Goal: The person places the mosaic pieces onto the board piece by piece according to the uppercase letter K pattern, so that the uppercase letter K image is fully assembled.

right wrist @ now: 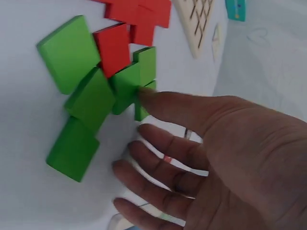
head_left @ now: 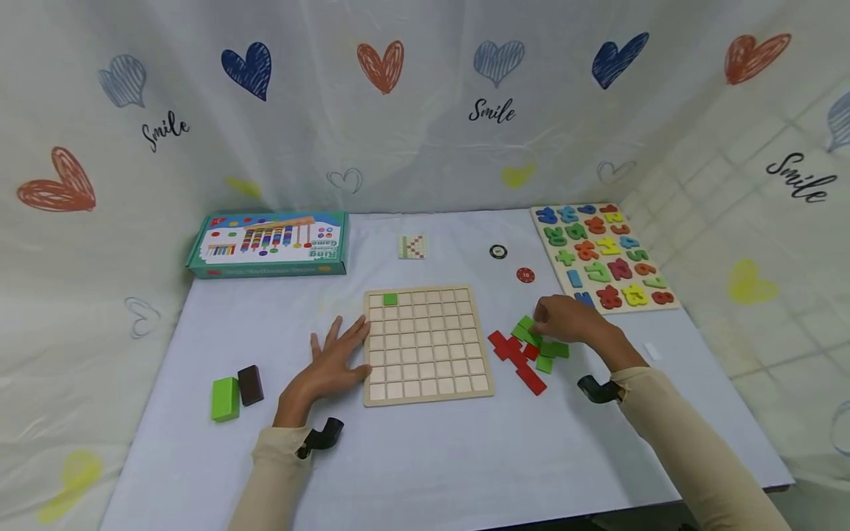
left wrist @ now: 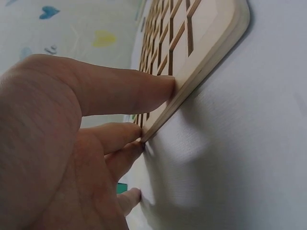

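A wooden grid board (head_left: 421, 346) lies mid-table, with one green square tile (head_left: 389, 299) in its top row near the left corner. My left hand (head_left: 330, 363) rests at the board's left edge, fingers spread; the thumb (left wrist: 158, 92) touches the rim. To the right of the board, red tiles (head_left: 530, 379) and green tiles (head_left: 554, 349) lie in a loose cluster. My right hand (head_left: 567, 318) is over the cluster's far side. In the right wrist view its thumb touches a green tile (right wrist: 127, 86), while the other fingers are loosely bent and apart from it.
A ring game box (head_left: 268, 245) stands back left, beside a small patterned card (head_left: 412, 247). A black disc (head_left: 498, 251) and a red disc (head_left: 525, 275) lie behind the tiles. At the right is a number puzzle board (head_left: 564, 269). Green (head_left: 225, 399) and dark (head_left: 250, 386) blocks stand left.
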`<state>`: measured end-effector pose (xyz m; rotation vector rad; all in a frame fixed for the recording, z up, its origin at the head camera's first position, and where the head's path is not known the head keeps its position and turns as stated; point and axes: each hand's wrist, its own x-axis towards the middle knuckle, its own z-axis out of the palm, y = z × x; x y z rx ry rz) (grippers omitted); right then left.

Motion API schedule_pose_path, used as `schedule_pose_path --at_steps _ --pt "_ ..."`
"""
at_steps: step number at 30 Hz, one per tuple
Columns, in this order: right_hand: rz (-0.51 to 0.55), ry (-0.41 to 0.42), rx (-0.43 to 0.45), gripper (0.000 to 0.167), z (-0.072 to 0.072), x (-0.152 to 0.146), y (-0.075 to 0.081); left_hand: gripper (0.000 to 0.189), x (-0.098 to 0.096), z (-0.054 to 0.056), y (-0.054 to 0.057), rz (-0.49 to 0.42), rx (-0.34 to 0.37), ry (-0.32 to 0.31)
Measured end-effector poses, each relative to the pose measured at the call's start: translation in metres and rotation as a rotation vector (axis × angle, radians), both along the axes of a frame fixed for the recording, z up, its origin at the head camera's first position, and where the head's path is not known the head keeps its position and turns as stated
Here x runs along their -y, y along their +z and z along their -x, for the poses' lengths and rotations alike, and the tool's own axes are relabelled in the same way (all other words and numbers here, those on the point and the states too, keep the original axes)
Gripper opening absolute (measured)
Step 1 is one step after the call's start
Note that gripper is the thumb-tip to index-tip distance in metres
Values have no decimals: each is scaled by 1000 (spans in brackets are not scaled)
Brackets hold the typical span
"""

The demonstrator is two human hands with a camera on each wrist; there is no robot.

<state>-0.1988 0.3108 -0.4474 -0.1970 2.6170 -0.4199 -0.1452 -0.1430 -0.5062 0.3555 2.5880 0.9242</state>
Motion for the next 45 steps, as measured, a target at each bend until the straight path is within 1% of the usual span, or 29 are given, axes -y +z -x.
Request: schedule_pose_path --at_steps 5,11,14,20,27,31,35,38,40,42,45 --pt "55 -37 -15 37 -2 -2 -9 86 0 -2 0 -20 10 1" --pt "66 -65 -26 35 -3 2 -8 86 0 -1 -2 -19 3 -1" --pt "77 -63 -38 33 -3 2 -8 86 0 -1 -2 -23 -3 0" --pt "125 -70 -64 30 -2 0 -14 85 0 -1 -3 -29 -4 1" --pt "196 -74 -154 18 -1 -6 -19 87 -2 0 -3 -27 -14 6" --pt "238 -55 -202 23 2 -1 -17 87 -2 1 -4 -21 -16 7" --pt "277 -17 -282 23 9 19 -8 87 -2 1 -4 -18 -16 9" --pt "330 -10 -325 20 15 45 -1 87 -1 1 -4 -23 -17 9" --pt "368 -6 -332 20 18 65 3 87 -1 0 -4 -26 -17 11" --pt "401 9 -318 19 21 87 6 87 0 0 -4 -32 -15 13" --pt "415 48 -293 19 24 119 10 86 1 -1 -6 -42 -10 16"
